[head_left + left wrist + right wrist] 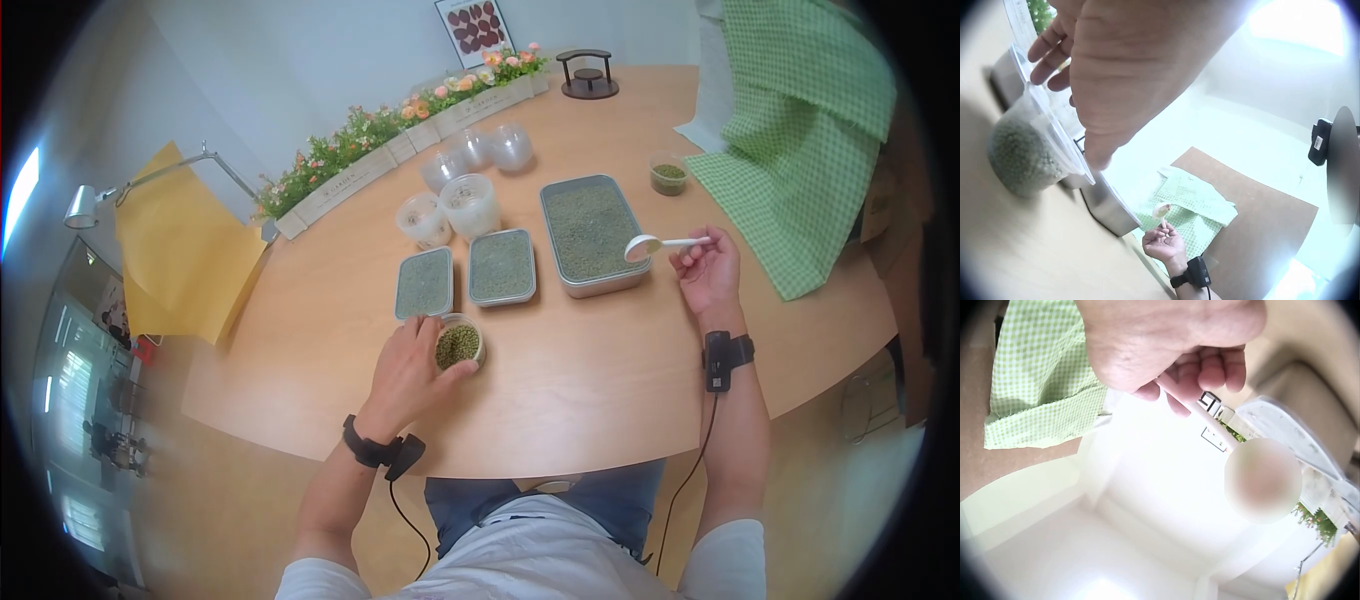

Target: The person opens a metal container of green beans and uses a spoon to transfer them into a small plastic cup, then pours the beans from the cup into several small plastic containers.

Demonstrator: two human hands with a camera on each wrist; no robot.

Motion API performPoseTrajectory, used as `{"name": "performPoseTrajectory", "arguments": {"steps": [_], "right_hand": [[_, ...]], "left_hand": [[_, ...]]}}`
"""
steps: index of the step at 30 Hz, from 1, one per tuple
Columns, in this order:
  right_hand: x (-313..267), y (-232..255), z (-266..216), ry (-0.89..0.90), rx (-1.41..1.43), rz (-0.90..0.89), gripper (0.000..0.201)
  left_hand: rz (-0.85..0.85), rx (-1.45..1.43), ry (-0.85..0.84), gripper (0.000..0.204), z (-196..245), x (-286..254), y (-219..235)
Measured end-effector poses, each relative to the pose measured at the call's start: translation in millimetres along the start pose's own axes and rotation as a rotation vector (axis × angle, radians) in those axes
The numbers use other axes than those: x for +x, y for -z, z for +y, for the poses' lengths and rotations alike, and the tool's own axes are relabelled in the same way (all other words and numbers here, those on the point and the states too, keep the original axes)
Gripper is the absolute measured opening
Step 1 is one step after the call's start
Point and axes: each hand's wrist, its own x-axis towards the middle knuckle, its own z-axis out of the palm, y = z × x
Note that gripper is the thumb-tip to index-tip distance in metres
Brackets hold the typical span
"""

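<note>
A small clear plastic cup (458,345) of green mung beans stands at the near side of the table. My left hand (408,365) holds it at the rim from the left, thumb on the near edge and fingers on the far one; the left wrist view shows the palm over the cup (1029,147). My right hand (708,268), palm up, pinches the handle of a white spoon (643,247). The spoon's bowl points left, over the right edge of a large metal container (590,283) full of small green grains. In the right wrist view, fingers curl round the handle (1200,414).
Two smaller filled containers (424,284) (502,267) stand beyond the cup. Behind them are white tubs (470,205) and clear cups (512,147). Another filled cup (668,174) sits near the green checked cloth (790,150) at right. A flower planter (400,150) lines the back edge.
</note>
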Motion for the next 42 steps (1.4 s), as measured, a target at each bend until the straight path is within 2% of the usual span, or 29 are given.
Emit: {"name": "performPoseTrajectory", "arguments": {"steps": [4, 5, 7, 10, 14, 17, 19, 21, 24, 25, 28, 30, 34, 36, 37, 39, 42], "right_hand": [[-2, -6, 2, -0.009, 0.102, -0.040, 0.027], [-2, -7, 3, 0.001, 0.098, -0.038, 0.027], [-3, -7, 9, -0.038, 0.120, -0.104, 0.028], [-5, -11, 15, -0.064, 0.118, -0.088, 0.028], [-3, -10, 21, -0.072, 0.094, -0.094, 0.028], [-4, -11, 20, -0.099, 0.105, -0.075, 0.027], [-6, -13, 13, -0.114, 0.119, -0.053, 0.027], [-6, -15, -2, -0.038, 0.188, -0.004, 0.025], [6, 10, -33, 0.108, 0.285, 0.049, 0.025], [8, 21, -41, 0.122, 0.288, 0.049, 0.025], [11, 40, -64, 0.215, 0.405, 0.211, 0.024], [13, 52, -72, 0.241, 0.429, 0.247, 0.024], [19, 71, -75, 0.248, 0.497, 0.304, 0.025], [17, 68, -76, 0.254, 0.512, 0.306, 0.025], [17, 66, -76, 0.248, 0.522, 0.309, 0.026], [17, 65, -77, 0.258, 0.524, 0.319, 0.027], [19, 66, -77, 0.242, 0.524, 0.323, 0.028]], "left_hand": [[0.055, -0.144, 0.015, 0.065, -2, -4, -19], [0.057, -0.151, 0.006, 0.065, 2, -4, -20], [0.033, -0.191, 0.105, 0.069, 9, -4, -19], [0.022, -0.226, 0.115, 0.071, 9, -5, -25], [-0.017, -0.269, 0.101, 0.071, 22, 2, -22], [-0.062, -0.248, 0.050, 0.078, 34, 12, -23], [-0.057, -0.332, -0.035, 0.080, 48, 23, -23], [-0.058, -0.348, -0.126, 0.082, 63, 38, -25], [-0.038, -0.381, -0.329, 0.081, 95, 68, -35], [-0.038, -0.381, -0.342, 0.081, 109, 81, -40], [-0.028, -0.324, -0.485, 0.076, 153, 123, -56], [-0.112, -0.303, -0.506, 0.072, 180, 152, -72], [-0.134, -0.266, -0.491, 0.069, 215, 197, -120], [-0.211, -0.229, -0.408, 0.069, 229, 210, -134], [-0.210, -0.229, -0.418, 0.069, 235, 216, -140], [-0.261, -0.336, -0.338, 0.069, 245, 228, -150], [-0.166, -0.364, -0.361, 0.067, 253, 242, -164]]}}
